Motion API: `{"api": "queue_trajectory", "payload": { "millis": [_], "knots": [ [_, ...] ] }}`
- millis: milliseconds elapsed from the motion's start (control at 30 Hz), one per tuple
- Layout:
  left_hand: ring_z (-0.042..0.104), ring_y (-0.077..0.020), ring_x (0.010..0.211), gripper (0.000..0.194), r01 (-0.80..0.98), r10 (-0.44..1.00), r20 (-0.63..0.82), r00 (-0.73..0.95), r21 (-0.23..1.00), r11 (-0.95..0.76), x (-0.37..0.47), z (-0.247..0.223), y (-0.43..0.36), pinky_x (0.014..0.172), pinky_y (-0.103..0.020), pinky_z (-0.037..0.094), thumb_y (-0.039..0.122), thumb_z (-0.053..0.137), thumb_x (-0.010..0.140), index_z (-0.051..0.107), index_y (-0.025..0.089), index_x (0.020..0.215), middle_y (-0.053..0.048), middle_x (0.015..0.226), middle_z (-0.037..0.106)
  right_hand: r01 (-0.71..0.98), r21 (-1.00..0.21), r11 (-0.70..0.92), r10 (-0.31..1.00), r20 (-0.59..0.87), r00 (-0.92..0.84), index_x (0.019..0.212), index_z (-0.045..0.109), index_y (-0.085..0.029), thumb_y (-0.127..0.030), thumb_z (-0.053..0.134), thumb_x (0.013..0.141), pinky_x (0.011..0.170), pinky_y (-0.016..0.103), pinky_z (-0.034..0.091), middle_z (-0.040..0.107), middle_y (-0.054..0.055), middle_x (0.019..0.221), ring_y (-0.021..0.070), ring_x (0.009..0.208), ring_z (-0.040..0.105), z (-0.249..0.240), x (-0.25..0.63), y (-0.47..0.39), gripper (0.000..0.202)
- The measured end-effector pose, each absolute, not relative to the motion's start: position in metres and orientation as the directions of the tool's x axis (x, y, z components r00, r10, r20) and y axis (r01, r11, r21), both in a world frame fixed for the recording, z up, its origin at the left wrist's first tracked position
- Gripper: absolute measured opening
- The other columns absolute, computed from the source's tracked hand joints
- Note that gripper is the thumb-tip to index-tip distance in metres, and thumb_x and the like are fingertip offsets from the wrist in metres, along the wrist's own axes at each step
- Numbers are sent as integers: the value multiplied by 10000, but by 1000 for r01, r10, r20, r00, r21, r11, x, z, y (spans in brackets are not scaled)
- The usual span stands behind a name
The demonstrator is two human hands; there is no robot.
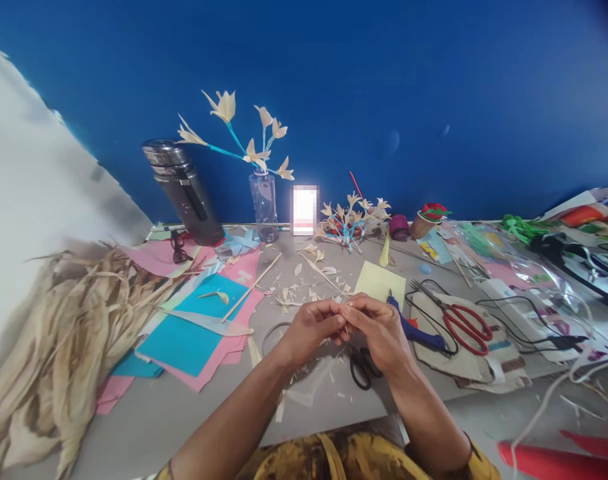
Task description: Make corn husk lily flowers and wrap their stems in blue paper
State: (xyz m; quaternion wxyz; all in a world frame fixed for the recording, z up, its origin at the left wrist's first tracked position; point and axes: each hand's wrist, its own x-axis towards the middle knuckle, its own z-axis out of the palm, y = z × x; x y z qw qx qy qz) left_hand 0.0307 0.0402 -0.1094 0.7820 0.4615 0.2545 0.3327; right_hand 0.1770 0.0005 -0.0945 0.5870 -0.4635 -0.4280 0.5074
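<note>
The left hand (311,330) and right hand (379,327) meet at the fingertips above the desk (134,430), pinched narrow on a thin pale sliver (348,328), mostly hidden between them; this looks like fine finger work, seemingly calling for a light, steady pinch; both forearms angle inward.

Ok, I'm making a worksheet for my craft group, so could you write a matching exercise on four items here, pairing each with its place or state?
Column one:
1. Left hand and right hand
2. Red-handled scissors
3. Clear bottle
4. Large blue sheet

Column two:
A. Holding pale flowers
B. Lying over pink paper
C. Touching each other
D. Lying right of both hands

Pairs: 1-C, 2-D, 3-A, 4-B
</note>
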Motion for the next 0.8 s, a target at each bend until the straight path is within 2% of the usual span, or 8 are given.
{"api": "queue_trajectory", "payload": {
  "millis": [133,300,467,600,700,800],
  "knots": [
    [583,-129,672,287,-245,773,-78,630,924,293,30,-106,39,674,-260,465,401,737,815,706,116,799,-47,742,666,-150,-986,66,994,52,98,713,751,-181,-368,799,788,531,309,531,580,-1,671,141,529,590,-93,181,-2,207],
    [571,-123,655,310,-226,769,-49,638,942,248,31,-104,39,663,-258,455,426,704,843,698,116,849,-31,717,642,-117,-991,65,997,59,47,867,797,-186,-373,775,808,571,304,522,617,8,742,135,553,611,-91,184,-3,197],
    [580,-125,645,329,-219,762,-69,644,937,270,32,-105,39,667,-258,463,453,701,842,678,125,859,-31,703,645,-125,-992,34,999,33,8,888,795,-176,-394,760,823,548,309,523,673,36,785,153,564,637,-93,189,-4,231],
    [583,-131,642,324,-199,751,-71,656,944,263,32,-105,38,667,-266,469,451,698,839,688,128,854,-39,707,652,-144,-989,41,999,40,12,867,798,-181,-371,775,806,537,315,538,656,21,728,160,543,632,-94,191,-5,201],
    [588,-143,664,288,-121,789,-64,611,977,173,32,-105,38,687,-270,470,416,686,838,726,132,814,-38,701,665,-17,-997,76,995,75,71,859,807,-197,-384,766,807,571,315,557,684,41,781,169,597,638,-96,191,-5,198],
    [615,-166,702,213,-4,863,7,505,1000,-5,32,-107,37,709,-276,472,337,656,842,760,159,788,-37,723,710,233,-961,152,970,190,152,898,813,-219,-378,719,848,642,310,557,729,76,886,204,742,668,-96,190,-6,191]
  ]
}}
